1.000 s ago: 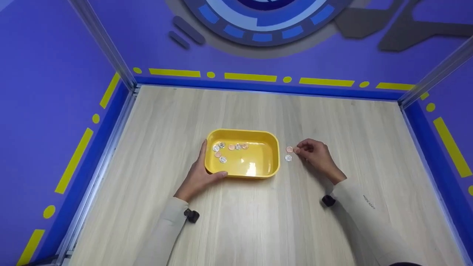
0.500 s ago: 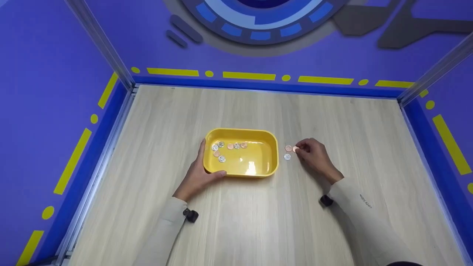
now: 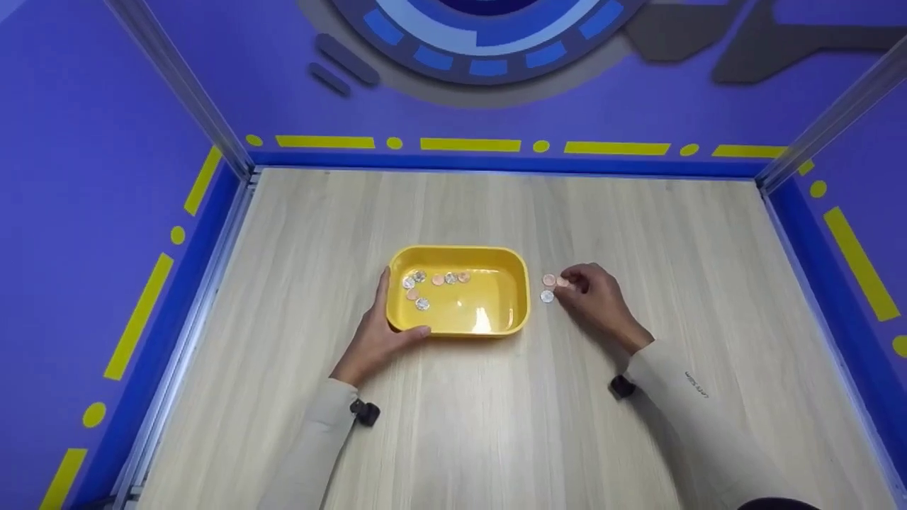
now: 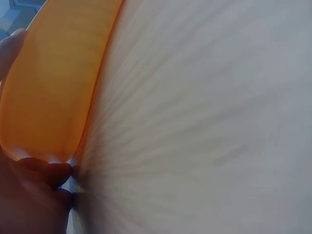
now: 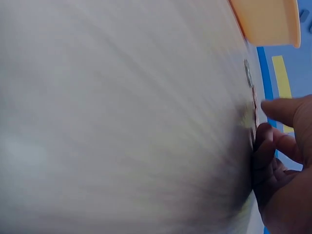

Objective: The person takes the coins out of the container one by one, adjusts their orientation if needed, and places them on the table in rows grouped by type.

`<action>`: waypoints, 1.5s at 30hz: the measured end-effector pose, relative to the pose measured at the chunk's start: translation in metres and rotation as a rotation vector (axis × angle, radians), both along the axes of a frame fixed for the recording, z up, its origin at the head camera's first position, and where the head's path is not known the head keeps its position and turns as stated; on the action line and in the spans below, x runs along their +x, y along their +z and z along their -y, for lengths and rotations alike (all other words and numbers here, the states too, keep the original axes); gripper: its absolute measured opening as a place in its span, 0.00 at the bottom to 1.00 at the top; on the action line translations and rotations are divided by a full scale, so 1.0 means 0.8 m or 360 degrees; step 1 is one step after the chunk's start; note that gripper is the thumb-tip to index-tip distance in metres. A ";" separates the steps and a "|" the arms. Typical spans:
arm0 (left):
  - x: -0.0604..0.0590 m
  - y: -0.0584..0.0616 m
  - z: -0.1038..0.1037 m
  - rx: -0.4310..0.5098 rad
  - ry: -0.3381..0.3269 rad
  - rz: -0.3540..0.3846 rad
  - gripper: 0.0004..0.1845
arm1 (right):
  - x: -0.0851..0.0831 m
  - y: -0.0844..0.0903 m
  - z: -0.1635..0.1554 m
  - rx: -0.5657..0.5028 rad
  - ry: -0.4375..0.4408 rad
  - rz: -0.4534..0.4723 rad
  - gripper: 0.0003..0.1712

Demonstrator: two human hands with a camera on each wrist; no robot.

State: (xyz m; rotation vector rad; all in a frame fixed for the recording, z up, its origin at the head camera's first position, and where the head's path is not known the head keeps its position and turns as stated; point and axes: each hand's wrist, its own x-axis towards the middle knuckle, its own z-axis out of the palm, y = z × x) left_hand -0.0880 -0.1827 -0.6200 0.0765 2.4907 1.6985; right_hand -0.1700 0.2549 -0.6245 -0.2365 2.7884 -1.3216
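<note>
Around the left end of the yellow plastic box [image 3: 489,315] my left hand [image 3: 375,340] keeps its grip, fingers on the far outer side and thumb on the near rim. Silver and copper coins [image 3: 422,304] lie inside, mostly toward the left. Just right of the box are a silver coin [image 3: 547,296] and a copper coin [image 3: 549,280] on the table. Beside them, another copper coin [image 3: 562,281] lies between the spread thumb and index finger of my right hand [image 3: 602,301]. A further copper coin shows partly beneath its fingers. In the right wrist view, the thumb [image 5: 280,109] stands off the tabletop.
The light wood-patterned table [image 3: 453,439] is bounded by a blue back wall [image 3: 468,117] with yellow markings and by side walls. Metal profiles [image 3: 177,85] frame the corners. Small black cameras [image 3: 365,413] sit at both wrists.
The right thumb has moved left, off the copper coin, which now lies uncovered beside the others. Another copper coin shows under the fingers. The left hand keeps its place; the head view has shifted slightly.
</note>
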 end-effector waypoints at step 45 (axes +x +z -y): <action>0.001 0.000 0.000 -0.0033 0.0015 -0.0004 0.76 | -0.019 0.089 0.071 -0.0293 0.0262 0.0043 0.19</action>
